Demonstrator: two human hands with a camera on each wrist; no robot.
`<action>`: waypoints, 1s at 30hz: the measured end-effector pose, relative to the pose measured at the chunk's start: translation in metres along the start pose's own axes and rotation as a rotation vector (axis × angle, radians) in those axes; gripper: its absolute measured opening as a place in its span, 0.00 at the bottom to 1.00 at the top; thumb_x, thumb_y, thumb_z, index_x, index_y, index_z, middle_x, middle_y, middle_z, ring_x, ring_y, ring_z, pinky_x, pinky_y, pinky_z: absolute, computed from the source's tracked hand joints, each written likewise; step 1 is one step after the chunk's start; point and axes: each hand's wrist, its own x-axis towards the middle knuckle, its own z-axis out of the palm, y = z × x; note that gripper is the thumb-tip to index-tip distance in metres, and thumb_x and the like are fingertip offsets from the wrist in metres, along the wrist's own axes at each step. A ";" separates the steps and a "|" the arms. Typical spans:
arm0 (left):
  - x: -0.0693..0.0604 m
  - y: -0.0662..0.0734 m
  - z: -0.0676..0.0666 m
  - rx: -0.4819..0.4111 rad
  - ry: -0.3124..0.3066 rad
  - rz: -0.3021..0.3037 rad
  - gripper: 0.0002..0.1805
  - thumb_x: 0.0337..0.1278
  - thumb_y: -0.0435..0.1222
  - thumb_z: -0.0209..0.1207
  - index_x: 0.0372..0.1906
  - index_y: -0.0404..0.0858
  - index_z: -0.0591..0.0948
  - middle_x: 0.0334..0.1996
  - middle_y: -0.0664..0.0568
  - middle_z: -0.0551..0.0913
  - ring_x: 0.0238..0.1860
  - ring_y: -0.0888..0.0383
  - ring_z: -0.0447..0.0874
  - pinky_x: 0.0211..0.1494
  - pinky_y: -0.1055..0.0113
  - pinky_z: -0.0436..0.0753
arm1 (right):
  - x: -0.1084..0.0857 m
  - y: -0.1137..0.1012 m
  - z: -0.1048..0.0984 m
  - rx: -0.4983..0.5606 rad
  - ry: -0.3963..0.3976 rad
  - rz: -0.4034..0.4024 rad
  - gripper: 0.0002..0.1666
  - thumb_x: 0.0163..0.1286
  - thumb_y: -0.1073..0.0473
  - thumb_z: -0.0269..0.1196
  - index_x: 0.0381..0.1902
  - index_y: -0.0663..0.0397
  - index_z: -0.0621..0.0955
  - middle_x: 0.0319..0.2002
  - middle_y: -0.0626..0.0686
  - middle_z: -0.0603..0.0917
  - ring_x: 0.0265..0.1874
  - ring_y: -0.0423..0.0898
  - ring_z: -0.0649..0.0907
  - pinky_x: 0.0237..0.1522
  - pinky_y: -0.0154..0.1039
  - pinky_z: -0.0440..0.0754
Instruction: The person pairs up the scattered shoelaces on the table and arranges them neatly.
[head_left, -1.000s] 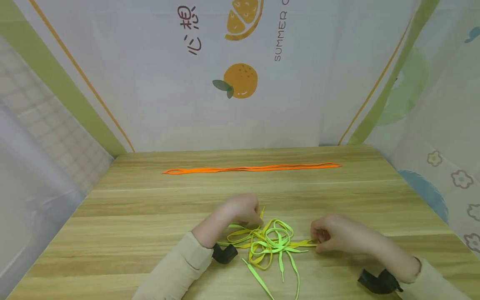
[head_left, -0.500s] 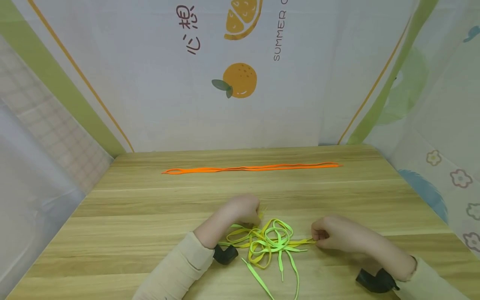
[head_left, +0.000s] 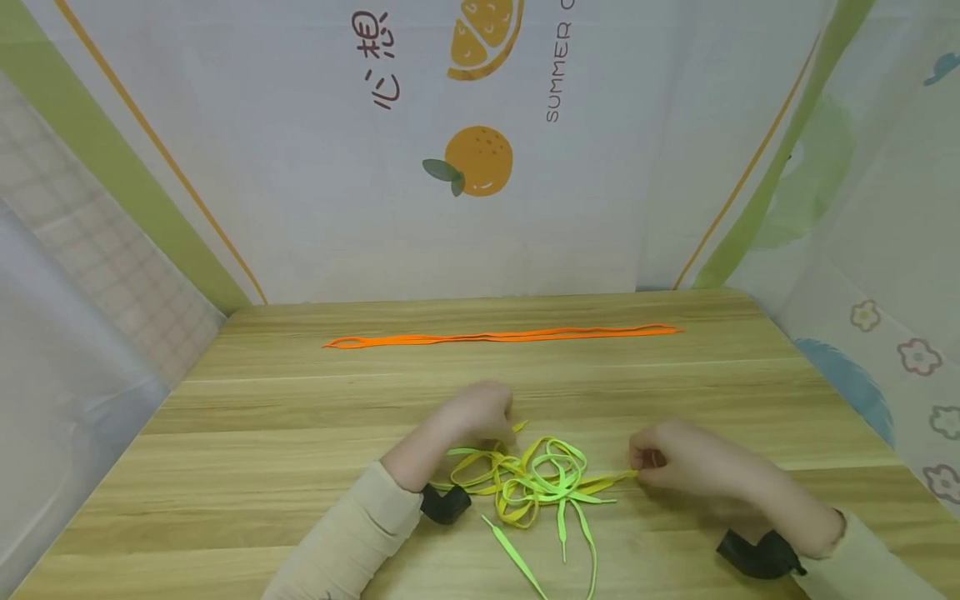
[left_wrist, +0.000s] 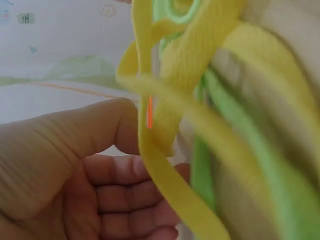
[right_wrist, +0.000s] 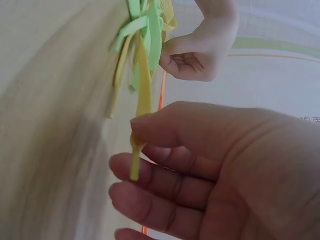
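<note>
Yellow lace and green lace tangled together mid-width on the bench, well forward of its far edge. Both flat and woven; yellow is a warm lemon, green a bright lime. Loops cross over each other; cannot tell how many separate laces make up the heap. Green tails trail toward the near side, one with a narrow tip, another curving out of view. Hands apart, one on each side of the tangle. Left hand: thumb and forefinger pinch yellow lace, other fingers curled; a yellow tip shows just beside it in the head view. Right hand: thumb and fingers pinch a yellow end, its slim tip poking out below the thumb; a second yellow end hangs nearby. Orange lace lies in two near-parallel strands along the far edge, points toward the left and right edges, well apart from the heap. Bench top pale wood grain, streaked lengthwise. Behind the far edge, a white sheet with printed fruit, brown characters, "SUMMER" lettering, green and orange side bands. Past the left edge, checked cloth; past the right, cloth with outlined flowers.
</note>
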 end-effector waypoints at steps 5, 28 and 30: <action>0.003 -0.007 -0.010 -0.008 0.062 0.082 0.18 0.45 0.27 0.66 0.11 0.42 0.72 0.11 0.58 0.68 0.14 0.63 0.61 0.20 0.71 0.64 | -0.002 0.001 -0.005 0.012 -0.006 0.014 0.11 0.62 0.61 0.65 0.25 0.39 0.76 0.21 0.37 0.73 0.21 0.34 0.71 0.24 0.33 0.72; -0.039 -0.026 -0.083 -0.223 0.027 0.042 0.24 0.47 0.22 0.51 0.54 0.34 0.77 0.21 0.45 0.77 0.25 0.50 0.76 0.29 0.66 0.68 | -0.021 0.012 -0.038 0.054 0.039 0.005 0.09 0.62 0.64 0.65 0.28 0.45 0.76 0.23 0.39 0.73 0.23 0.35 0.72 0.25 0.34 0.72; -0.043 -0.028 -0.087 -0.220 0.043 0.044 0.25 0.47 0.22 0.51 0.55 0.34 0.77 0.21 0.47 0.77 0.25 0.53 0.76 0.30 0.65 0.68 | -0.023 0.013 -0.041 0.056 0.045 0.012 0.08 0.62 0.64 0.65 0.29 0.47 0.77 0.24 0.40 0.74 0.24 0.35 0.73 0.26 0.35 0.73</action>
